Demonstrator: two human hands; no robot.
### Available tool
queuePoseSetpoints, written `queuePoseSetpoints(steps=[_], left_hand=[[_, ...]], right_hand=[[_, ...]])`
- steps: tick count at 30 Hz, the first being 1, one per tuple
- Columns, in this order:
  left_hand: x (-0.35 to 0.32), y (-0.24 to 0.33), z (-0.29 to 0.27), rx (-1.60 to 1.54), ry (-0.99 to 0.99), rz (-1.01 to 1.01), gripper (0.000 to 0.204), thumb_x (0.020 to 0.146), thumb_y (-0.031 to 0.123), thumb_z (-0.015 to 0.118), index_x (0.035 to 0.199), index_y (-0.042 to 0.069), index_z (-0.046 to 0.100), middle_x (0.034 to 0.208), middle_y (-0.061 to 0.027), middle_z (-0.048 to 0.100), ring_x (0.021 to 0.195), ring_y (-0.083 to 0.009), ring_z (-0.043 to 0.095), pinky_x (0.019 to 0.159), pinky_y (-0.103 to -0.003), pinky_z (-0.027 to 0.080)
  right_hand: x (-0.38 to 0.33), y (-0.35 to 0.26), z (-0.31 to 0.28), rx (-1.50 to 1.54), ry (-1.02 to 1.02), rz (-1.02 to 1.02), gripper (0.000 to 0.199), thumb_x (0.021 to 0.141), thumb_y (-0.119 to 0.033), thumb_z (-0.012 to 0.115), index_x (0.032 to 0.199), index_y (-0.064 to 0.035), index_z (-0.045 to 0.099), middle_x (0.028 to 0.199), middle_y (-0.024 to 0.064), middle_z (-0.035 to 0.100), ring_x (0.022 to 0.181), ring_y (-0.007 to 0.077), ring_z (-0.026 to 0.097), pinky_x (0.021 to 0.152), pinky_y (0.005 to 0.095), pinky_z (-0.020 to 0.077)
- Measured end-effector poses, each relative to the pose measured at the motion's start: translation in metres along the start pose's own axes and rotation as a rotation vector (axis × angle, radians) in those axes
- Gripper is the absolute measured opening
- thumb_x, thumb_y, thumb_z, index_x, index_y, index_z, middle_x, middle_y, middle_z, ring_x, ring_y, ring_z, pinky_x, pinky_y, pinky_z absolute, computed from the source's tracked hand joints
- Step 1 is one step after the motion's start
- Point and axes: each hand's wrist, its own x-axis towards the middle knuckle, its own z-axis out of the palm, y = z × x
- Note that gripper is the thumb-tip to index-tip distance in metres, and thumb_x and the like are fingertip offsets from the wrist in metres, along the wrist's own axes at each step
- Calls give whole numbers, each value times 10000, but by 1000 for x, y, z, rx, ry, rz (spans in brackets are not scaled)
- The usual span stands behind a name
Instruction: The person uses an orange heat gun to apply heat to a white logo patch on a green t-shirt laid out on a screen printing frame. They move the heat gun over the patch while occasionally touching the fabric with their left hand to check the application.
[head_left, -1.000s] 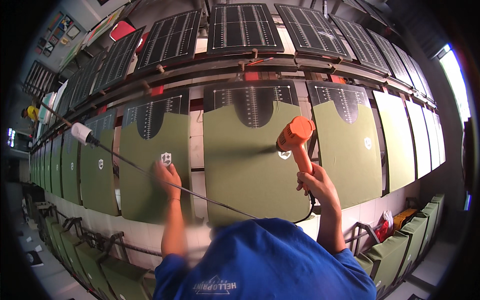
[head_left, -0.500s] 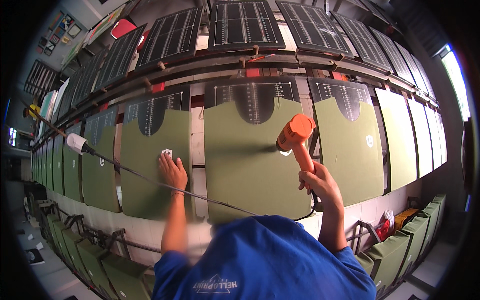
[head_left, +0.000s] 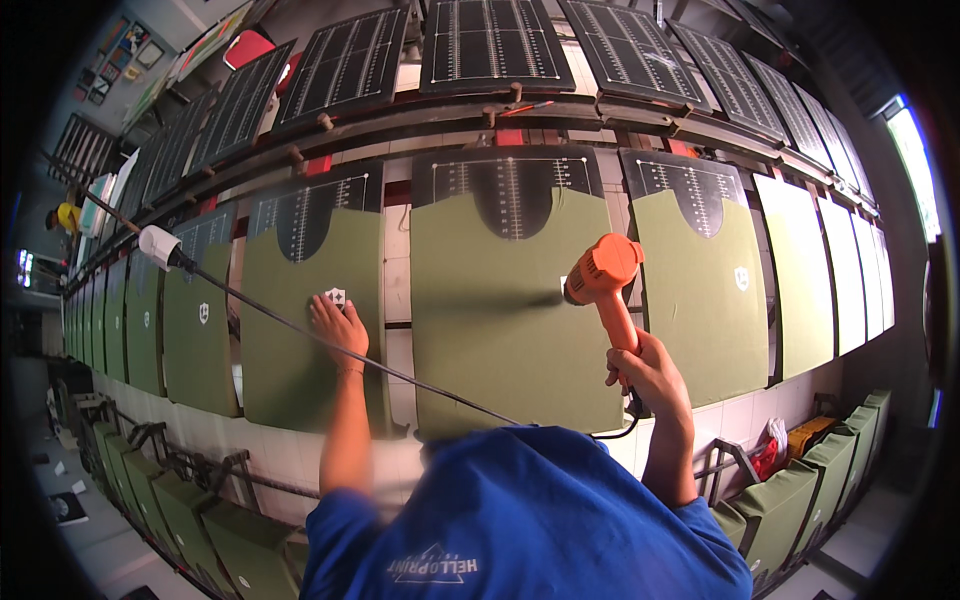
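My right hand (head_left: pixel 652 375) is wrapped round the handle of an orange heat gun (head_left: pixel 612 268). Its dark nozzle points left, over the green fabric panel (head_left: pixel 480 350) in the middle, and mostly hides a white print there. My left hand (head_left: pixel 342 328) lies flat with fingers stretched on the green fabric panel (head_left: pixel 290 390) to the left. Its fingertips are beside a small white shield print (head_left: pixel 337 297). Both panels have a neck-shaped cutout and lie on black boards with white ruled markings (head_left: pixel 512 195).
A grey cord (head_left: pixel 400 375) with a white connector (head_left: pixel 158 246) hangs slantwise above the left panel. More green panels (head_left: pixel 700 300) and pale ones (head_left: pixel 793 280) line both sides. Bare black ruled boards (head_left: pixel 495 45) stand behind a rail. A person in yellow (head_left: pixel 68 217) is far left.
My left hand has shifted slightly left and up, showing more of the shield print. The heat gun has moved a little to the right. The hanging cord has swung slightly.
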Motion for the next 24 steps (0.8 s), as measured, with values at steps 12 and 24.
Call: queuePoseSetpoints(steps=[12,24], left_hand=[[-14,7,-4,44,-45,-165,672,1061,410,343,1506,-90,287,1593,-272,251,1487,-427,217,1217,-533,166],[-40,10,-6,27,33,-18,634,1047,348,432,1488,-94,319,1570,-276,297,1456,-447,272,1185,-548,232]], right_hand=[[-7,9,-2,28,67,-22,263,876,-143,605,1058,44,570,753,28,585,631,114,621,552,255,479],[-3,7,-11,52,84,-8,219,880,-169,615,1001,7,566,738,25,585,609,105,603,540,244,472]])
